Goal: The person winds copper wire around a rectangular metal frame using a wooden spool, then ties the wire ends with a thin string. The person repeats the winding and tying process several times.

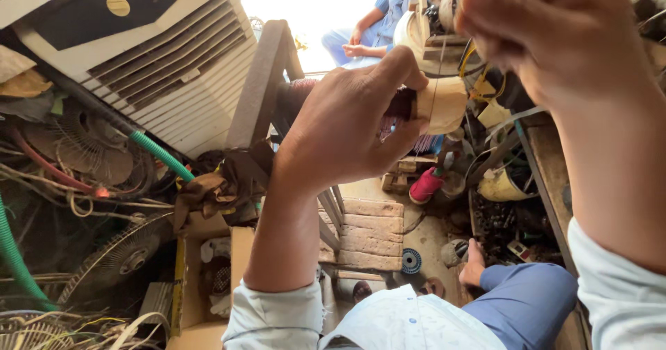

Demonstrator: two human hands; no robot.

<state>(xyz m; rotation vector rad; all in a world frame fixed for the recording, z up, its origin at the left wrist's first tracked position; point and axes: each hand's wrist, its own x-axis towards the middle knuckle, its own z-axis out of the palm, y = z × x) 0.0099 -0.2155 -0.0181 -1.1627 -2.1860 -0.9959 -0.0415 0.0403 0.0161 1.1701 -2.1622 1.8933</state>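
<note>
The left hand (347, 124) is raised in the middle of the view, its fingers curled and its thumb pressed in, pinching a bundle of fine reddish-brown wire (402, 107) against a pale cardboard-coloured former (444, 104) that sticks out to the right of the fist; the wire coil is mostly hidden behind the fingers, so only its dark, ribbed edge shows between the thumb and the former. The right hand (548, 31) is up in the top right corner, very close to the camera and blurred; its fingers look bunched together, but whether they pinch anything cannot be told. Just behind it stands a small wooden winding frame (433, 17) with a pale spool on it. Both forearms come out of light shirt sleeves (277, 319), and a knee in blue trousers (524, 301) sits at the lower right. Below the hands, on the floor, lie a slatted wooden stool (371, 232), a small blue ribbed disc (411, 260), a red and white spool (424, 185) and a yellowish container (501, 185). To the left stands a white air cooler (173, 65) with louvred vents, a green corrugated hose (161, 156), wire fan guards (114, 260) and an open cardboard box (208, 280). In the bright doorway at the top sits another person in blue clothes (374, 24), hands resting together
</note>
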